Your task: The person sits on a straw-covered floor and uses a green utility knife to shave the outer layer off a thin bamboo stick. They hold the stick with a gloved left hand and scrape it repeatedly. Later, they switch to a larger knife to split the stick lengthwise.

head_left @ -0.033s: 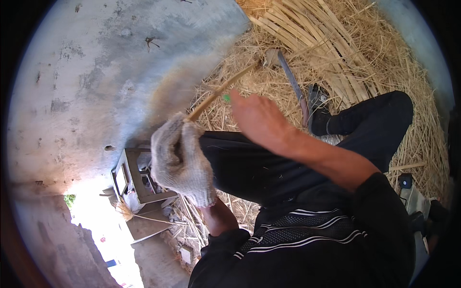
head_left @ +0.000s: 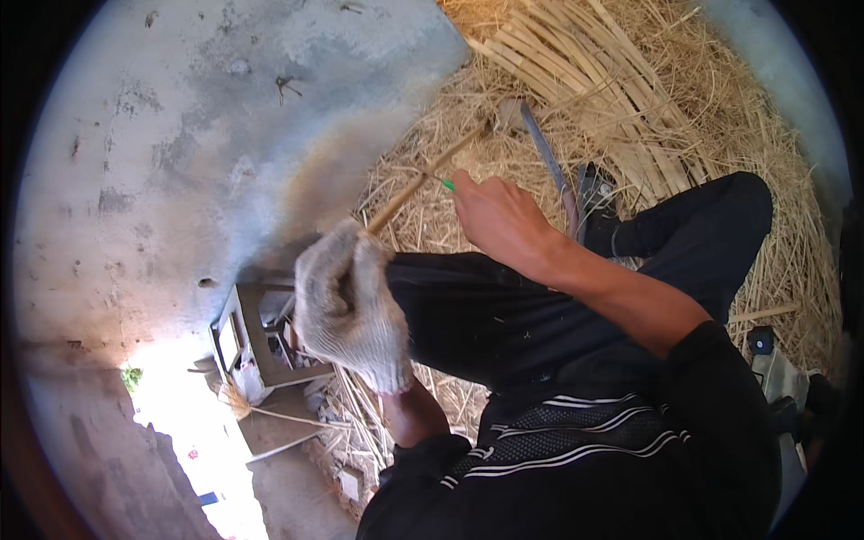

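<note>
My left hand (head_left: 353,301), in a grey-white knitted glove, is closed round the near end of a bamboo strip (head_left: 399,200). The strip slants away to the upper right, over the shavings. My bare right hand (head_left: 499,214) is closed on a small green-handled tool (head_left: 447,184). A thin dark part of this tool reaches left to the strip and seems to touch it; its exact kind is too small to make out. Beyond my right hand lies a long-bladed knife (head_left: 543,148) with its brown handle beside my shoe.
Long split strips (head_left: 585,67) lie in a bundle at the top right, on a thick bed of shavings (head_left: 756,234). A stained wall (head_left: 180,162) rises on the left. Below it stands a wooden frame stool (head_left: 261,337). My bent leg (head_left: 711,216) crosses the right side.
My right hand and the green-handled tool have shifted to the right, baring the thin part by the strip. My gloved left hand has moved slightly right with the strip.
</note>
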`<state>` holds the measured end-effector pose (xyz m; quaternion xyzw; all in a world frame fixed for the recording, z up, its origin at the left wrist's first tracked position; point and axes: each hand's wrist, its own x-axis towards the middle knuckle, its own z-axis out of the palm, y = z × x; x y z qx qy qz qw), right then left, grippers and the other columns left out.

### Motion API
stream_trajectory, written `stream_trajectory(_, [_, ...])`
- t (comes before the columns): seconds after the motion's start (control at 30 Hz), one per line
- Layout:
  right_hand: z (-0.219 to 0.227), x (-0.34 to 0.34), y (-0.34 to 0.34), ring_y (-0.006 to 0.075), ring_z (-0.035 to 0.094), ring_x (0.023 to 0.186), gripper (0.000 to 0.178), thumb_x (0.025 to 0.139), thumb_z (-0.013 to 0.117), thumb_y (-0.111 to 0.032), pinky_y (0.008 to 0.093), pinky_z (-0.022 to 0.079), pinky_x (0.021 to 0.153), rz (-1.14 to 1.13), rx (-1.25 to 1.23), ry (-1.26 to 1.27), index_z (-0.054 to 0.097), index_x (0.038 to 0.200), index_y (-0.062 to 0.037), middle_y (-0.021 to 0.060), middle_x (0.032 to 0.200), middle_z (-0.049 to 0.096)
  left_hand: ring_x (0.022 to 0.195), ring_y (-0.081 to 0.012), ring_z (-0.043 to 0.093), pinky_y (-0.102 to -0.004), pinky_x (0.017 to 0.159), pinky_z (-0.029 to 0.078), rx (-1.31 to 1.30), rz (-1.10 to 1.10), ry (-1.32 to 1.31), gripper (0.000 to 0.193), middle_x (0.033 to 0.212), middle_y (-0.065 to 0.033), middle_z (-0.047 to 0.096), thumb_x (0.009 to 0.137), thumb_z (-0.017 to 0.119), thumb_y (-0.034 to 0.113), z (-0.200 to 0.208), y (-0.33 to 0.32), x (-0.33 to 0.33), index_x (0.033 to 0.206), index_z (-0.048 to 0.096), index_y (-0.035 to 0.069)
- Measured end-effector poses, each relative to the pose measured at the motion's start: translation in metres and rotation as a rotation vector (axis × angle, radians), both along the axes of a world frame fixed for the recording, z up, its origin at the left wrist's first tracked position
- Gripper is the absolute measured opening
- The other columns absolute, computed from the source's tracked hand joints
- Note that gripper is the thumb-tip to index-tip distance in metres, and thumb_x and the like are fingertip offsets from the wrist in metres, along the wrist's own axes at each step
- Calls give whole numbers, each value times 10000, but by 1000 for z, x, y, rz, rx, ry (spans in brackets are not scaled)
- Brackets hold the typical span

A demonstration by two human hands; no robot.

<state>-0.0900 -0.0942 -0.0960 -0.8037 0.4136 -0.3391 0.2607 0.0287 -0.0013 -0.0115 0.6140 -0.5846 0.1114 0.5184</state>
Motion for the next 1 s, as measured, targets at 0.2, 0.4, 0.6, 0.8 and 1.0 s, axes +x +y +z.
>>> stream_trajectory(0.2, [58, -27, 30, 433, 623, 554, 173, 970, 560, -144, 495, 507, 512, 137, 93, -226, 524, 1007, 21, 240, 568, 572, 796, -183, 686, -270, 693, 567, -54, -32, 309, 178, 962, -132, 691, 816, 718, -88, 0, -4, -16, 983, 681, -41])
stream_trajectory(0.4, [50, -25, 35, 423, 613, 533, 181, 962, 580, -139, 489, 485, 499, 102, 105, -198, 525, 1008, 27, 230, 548, 557, 901, -223, 682, -317, 803, 541, -22, -11, 112, 192, 979, -131, 720, 772, 742, -87, 1, -4, -19, 946, 707, -14])
stream_trajectory(0.6, [75, -35, 56, 420, 635, 534, 218, 986, 541, -196, 471, 523, 485, 254, 132, -247, 518, 974, 20, 227, 550, 569, 906, -235, 684, -328, 820, 540, -21, 9, 44, 221, 985, -125, 722, 759, 741, -101, 1, 2, -5, 959, 711, -13])
stream_trajectory(0.8, [40, -15, 29, 435, 646, 559, 150, 959, 519, -124, 477, 535, 499, 136, 189, -121, 516, 961, 26, 234, 571, 586, 903, -235, 684, -315, 808, 539, -29, -13, 31, 228, 985, -128, 721, 759, 750, -90, -1, -3, -5, 974, 715, -19])
stream_trajectory(1.0, [16, -10, 25, 418, 622, 513, 175, 980, 553, -146, 483, 482, 443, 73, 124, -212, 528, 958, 26, 238, 555, 570, 904, -226, 679, -317, 790, 550, -42, -16, 96, 229, 981, -134, 711, 778, 757, -70, -4, -3, -10, 997, 712, -17])
